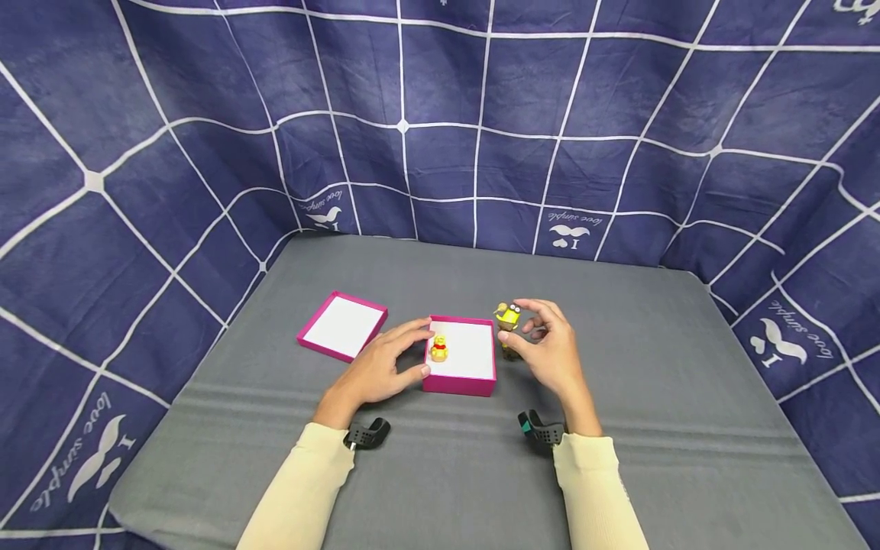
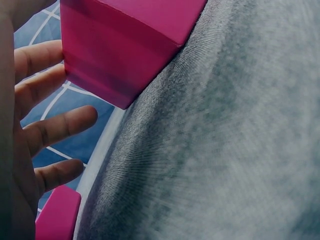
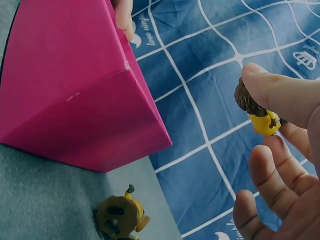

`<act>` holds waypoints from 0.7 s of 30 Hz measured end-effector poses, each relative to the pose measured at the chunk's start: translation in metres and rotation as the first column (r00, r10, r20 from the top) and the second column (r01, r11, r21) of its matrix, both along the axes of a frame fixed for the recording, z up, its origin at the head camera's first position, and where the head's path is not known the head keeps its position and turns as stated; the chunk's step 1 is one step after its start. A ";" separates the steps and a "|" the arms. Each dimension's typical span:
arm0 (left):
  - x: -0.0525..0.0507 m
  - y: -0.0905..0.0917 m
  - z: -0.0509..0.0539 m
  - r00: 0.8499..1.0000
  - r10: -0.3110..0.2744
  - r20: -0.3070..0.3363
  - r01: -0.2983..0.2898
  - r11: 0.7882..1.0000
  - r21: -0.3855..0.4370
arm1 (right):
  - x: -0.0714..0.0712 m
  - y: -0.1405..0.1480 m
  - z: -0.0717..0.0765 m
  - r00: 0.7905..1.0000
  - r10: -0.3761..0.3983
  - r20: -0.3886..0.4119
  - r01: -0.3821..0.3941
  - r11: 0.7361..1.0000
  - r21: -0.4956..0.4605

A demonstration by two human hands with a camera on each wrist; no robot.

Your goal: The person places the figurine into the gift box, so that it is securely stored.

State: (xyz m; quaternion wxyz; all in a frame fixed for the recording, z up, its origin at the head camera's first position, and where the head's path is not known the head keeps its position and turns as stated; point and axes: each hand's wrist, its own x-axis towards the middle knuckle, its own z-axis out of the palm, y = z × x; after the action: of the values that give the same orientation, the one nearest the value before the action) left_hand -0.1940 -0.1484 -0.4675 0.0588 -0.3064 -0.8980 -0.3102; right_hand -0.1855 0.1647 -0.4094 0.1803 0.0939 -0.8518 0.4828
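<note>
A pink box (image 1: 459, 386) with a white inside stands on the table, its top uncovered. Inside, at its left, is a yellow bear figurine (image 1: 439, 351) in a red top. My left hand (image 1: 378, 368) touches the box's left side, fingers fairly straight and spread. Just above and beyond the right wall, my right hand (image 1: 555, 353) pinches a yellow minion figurine (image 1: 509, 318) with a brown lower part between thumb and fingers. Below that hand another yellow and brown figurine (image 3: 120, 217) lies on the table beside the box, partly hidden in the head view.
The pink lid (image 1: 342, 327) lies left of the box, white inside facing up. Grey cloth covers the table (image 1: 660, 367). A blue curtain (image 1: 440, 92) with white lines hangs around the back and sides.
</note>
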 end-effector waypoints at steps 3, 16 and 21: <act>0.000 0.000 0.000 1.000 0.001 -0.003 -0.001 1.000 -0.002 | -0.002 -0.003 0.001 1.000 0.018 -0.007 -0.018 1.000 -0.014; -0.001 0.000 0.000 1.000 0.004 -0.024 -0.004 1.000 -0.010 | -0.010 -0.014 0.006 0.998 0.065 -0.015 -0.067 0.994 -0.091; 0.000 0.001 0.000 1.000 0.008 -0.018 -0.008 1.000 -0.013 | -0.012 -0.019 0.001 0.996 0.087 -0.008 -0.088 0.991 -0.098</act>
State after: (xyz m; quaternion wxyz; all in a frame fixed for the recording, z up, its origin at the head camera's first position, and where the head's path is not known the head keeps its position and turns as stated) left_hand -0.1941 -0.1477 -0.4671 0.0660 -0.3060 -0.9007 -0.3012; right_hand -0.1975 0.1461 -0.4085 0.1650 0.1230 -0.8219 0.5312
